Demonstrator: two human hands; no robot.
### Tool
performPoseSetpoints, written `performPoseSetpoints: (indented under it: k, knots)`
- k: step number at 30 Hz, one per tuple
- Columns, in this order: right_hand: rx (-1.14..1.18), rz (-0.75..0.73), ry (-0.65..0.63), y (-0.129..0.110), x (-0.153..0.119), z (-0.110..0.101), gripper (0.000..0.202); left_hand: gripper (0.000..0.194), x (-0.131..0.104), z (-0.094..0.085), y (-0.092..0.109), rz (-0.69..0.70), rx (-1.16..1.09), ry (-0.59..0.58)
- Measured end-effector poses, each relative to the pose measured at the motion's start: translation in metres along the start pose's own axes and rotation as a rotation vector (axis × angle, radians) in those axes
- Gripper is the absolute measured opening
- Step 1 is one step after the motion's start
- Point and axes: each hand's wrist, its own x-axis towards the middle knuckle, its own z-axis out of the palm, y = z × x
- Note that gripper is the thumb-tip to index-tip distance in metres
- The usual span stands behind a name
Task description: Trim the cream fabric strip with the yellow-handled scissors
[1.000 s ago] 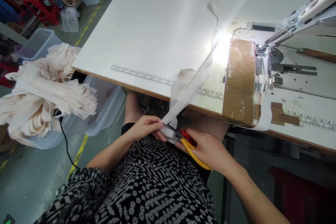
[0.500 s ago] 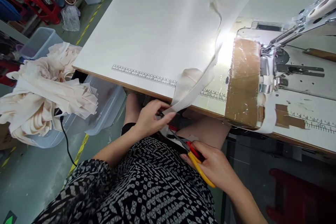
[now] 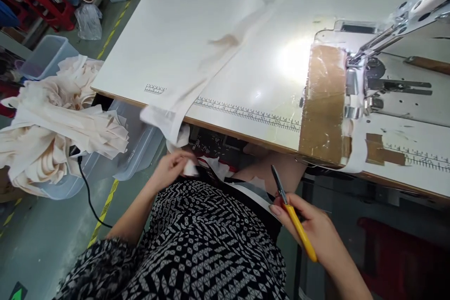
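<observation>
My right hand [image 3: 314,227] clamps the scissors [image 3: 294,219], best kept clear of the cloth [image 3: 182,108]; whether my left hand [image 3: 169,170] grips the scrap [image 3: 190,168], I can't tell

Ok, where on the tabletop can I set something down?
Bare tabletop: between its left edge and the fabric strip, and between that strip and the brown panel. Crowded: around the sewing machine, and over the lap, where the right hand holds scissors.

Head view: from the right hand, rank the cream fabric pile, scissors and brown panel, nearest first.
1. Scissors: held in the right hand.
2. Brown panel: on the table, ahead of the hand.
3. Cream fabric pile: far left, beside the table.
</observation>
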Motion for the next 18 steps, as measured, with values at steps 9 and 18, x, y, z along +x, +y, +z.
performPoseSetpoints:
  k: [9,18]
  knots:
    - [0.102,0.031,-0.363,-0.022,0.024,0.004,0.044,0.028,-0.002,0.038,0.07,0.41,-0.16,-0.183]
    - [0.1,0.018,-0.615,-0.025,0.055,0.001,0.051,0.045,0.001,0.031,0.066,-0.063,-0.654,-0.571]
